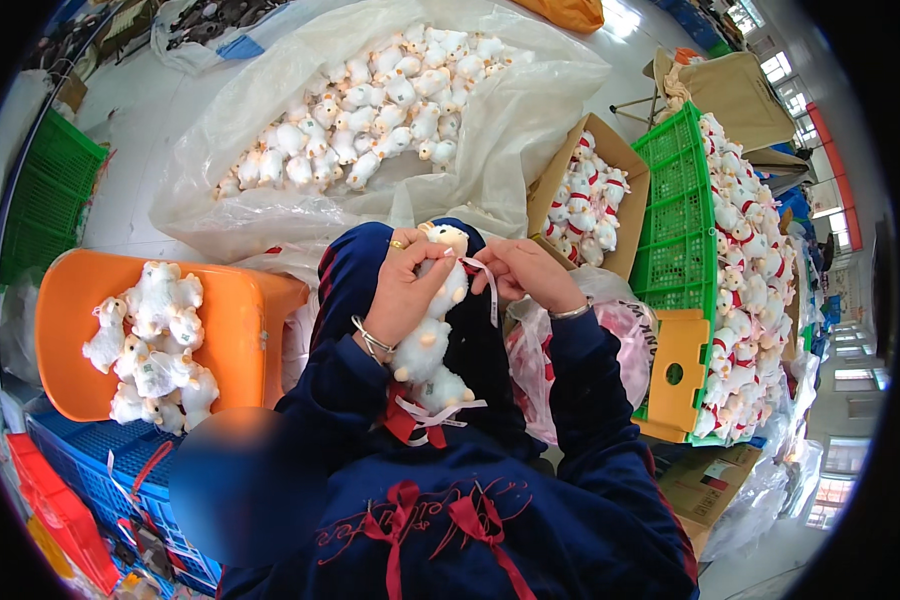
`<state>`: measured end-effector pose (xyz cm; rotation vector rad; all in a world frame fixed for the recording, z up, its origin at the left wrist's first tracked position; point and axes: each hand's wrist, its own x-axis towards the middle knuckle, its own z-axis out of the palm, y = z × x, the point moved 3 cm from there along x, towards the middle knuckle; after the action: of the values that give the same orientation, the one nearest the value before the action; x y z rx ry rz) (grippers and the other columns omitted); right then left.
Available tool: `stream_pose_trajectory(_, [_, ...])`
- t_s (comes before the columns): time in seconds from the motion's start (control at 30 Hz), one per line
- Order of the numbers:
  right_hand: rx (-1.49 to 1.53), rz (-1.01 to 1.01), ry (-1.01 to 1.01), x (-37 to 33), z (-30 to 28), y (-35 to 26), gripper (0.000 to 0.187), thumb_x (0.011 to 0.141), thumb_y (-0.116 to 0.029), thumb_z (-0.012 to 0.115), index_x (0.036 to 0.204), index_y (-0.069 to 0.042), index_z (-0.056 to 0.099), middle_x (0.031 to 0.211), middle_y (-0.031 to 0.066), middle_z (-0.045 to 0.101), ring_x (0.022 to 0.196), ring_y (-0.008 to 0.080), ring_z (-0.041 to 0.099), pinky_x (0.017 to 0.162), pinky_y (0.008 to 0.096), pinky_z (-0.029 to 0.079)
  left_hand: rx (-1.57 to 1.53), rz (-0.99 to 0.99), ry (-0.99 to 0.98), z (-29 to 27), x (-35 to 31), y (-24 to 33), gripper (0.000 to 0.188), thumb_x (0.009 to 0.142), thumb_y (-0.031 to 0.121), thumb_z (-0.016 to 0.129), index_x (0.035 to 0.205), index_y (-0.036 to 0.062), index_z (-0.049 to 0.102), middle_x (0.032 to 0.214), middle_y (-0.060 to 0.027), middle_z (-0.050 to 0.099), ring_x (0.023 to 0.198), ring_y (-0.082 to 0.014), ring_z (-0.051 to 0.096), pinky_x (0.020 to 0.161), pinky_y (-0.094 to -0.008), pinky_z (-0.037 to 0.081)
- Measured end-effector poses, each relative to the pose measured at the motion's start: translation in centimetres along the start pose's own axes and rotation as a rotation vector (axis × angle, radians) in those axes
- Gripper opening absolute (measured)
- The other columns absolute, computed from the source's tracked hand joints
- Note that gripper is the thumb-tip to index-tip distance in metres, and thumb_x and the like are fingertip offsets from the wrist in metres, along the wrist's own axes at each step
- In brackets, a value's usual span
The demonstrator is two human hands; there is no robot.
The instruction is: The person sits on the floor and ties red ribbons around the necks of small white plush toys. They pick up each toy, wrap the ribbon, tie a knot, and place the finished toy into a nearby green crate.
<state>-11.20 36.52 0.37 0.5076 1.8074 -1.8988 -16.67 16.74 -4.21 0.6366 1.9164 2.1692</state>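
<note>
On my lap a white plush toy (447, 240) lies with its head pointing away from me. My left hand (402, 285) is closed on it, thumb and fingertips pinching at its neck. My right hand (530, 272) pinches a pale pink ribbon (492, 292) beside the toy's neck, and one end of it dangles over my dark trousers. Two more white plush toys (422, 350) rest nearer to me, below my left hand. Red and white ribbon pieces (410, 424) lie by the nearest one. Part of the ribbon is hidden behind my fingers.
Plastic sheeting (200, 180) ahead bears a heap of white plush toys (390, 105). More sit on an orange chair (232, 330) at left. At right, a cardboard box (638, 190) and a green crate (660, 230) stand near toys with red neck ribbons (745, 290).
</note>
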Motion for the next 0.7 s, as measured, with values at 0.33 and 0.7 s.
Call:
stream_pose_trajectory(0.33, [-0.309, -0.134, -0.04, 1.0, 0.5, -1.9, 0.025, 0.101, -0.023, 0.06, 0.094, -0.002, 0.074, 0.082, -0.0042, 0.066, 0.067, 0.0036, 0.05, 0.061, 0.0198, 0.039, 0.029, 0.048, -0.01, -0.2, 0.2, 0.4, 0.012, 0.089, 0.01, 0.076, 0.099, 0.0043, 0.073, 0.097, -0.0038, 0.053, 0.095, -0.0172, 0.052, 0.084, -0.0283, 0.044])
stream_pose_trajectory(0.7, [-0.593, -0.225, -0.043, 0.1, 4.0, -5.4, 0.028, 0.099, -0.026, 0.065, 0.089, 0.0, 0.072, 0.073, -0.0055, 0.06, 0.068, 0.0034, 0.049, 0.062, 0.0221, 0.041, 0.009, 0.002, -0.03, -0.4, 0.3, 0.2, 0.01, 0.089, 0.01, 0.075, 0.096, 0.0033, 0.072, 0.099, -0.0058, 0.057, 0.098, -0.0197, 0.055, 0.087, -0.0308, 0.046])
